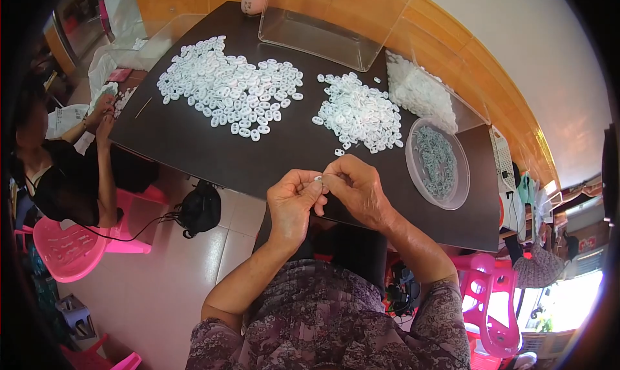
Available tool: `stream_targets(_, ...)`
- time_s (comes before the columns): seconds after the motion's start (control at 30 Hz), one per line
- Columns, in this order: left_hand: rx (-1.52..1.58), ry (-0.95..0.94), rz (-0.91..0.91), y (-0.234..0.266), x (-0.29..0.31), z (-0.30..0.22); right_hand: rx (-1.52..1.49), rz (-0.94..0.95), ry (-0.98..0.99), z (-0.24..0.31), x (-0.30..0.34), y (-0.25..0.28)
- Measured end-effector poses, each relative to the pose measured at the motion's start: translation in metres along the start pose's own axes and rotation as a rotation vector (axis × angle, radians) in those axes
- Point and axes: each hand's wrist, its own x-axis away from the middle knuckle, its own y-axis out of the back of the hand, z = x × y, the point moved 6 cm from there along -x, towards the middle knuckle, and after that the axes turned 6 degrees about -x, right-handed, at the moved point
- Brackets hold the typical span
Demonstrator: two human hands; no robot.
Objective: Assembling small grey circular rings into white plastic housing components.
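Both of the person's hands meet over the near edge of the dark rectangular table [194, 144]. The left hand [292, 202] and the right hand [356, 188] are pinched together, fingertips touching, around one small white plastic oval ring [318, 178], which shows only as a pale speck between the thumbs and forefingers (too small to tell its shape more closely). Both hands are closed on it, held just above the table edge.

Beyond the hands lie two heaps of similar small white plastic rings: a wide, loosely spread heap [229, 89] toward the left of the table and a tighter heap [361, 115] just ahead of the right hand. A single stray ring [339, 152] lies between that heap and the hands. To the right stands a round clear plastic dish [413, 166] holding small grey-green pieces [436, 160]. Behind it a clear bag of white pieces [420, 92] rests near a clear plastic box [323, 28].

At the far left another person sits on a pink plastic chair [68, 247], their hands [102, 115] at the table corner.
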Motion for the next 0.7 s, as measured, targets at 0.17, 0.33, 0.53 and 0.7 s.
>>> stream_targets(0.17, 0.025, -0.003, -0.009, 0.007, -0.003, -0.002, -0.039, 0.046, -0.039, -0.006, -0.009, -0.002)
stream_targets(0.33, 0.038, -0.02, -0.022, 0.013, -0.007, -0.006, 0.423, -0.127, 0.357, -0.011, -0.055, 0.022)
stream_targets(0.53, 0.056, -0.04, -0.02, 0.016, -0.01, -0.001, 0.862, -0.123, 0.601, -0.026, -0.087, -0.008)
stream_targets(0.7, 0.079, -0.04, -0.015, 0.016, -0.011, 0.001, 0.985, 0.015, 0.571, -0.032, -0.09, -0.019)
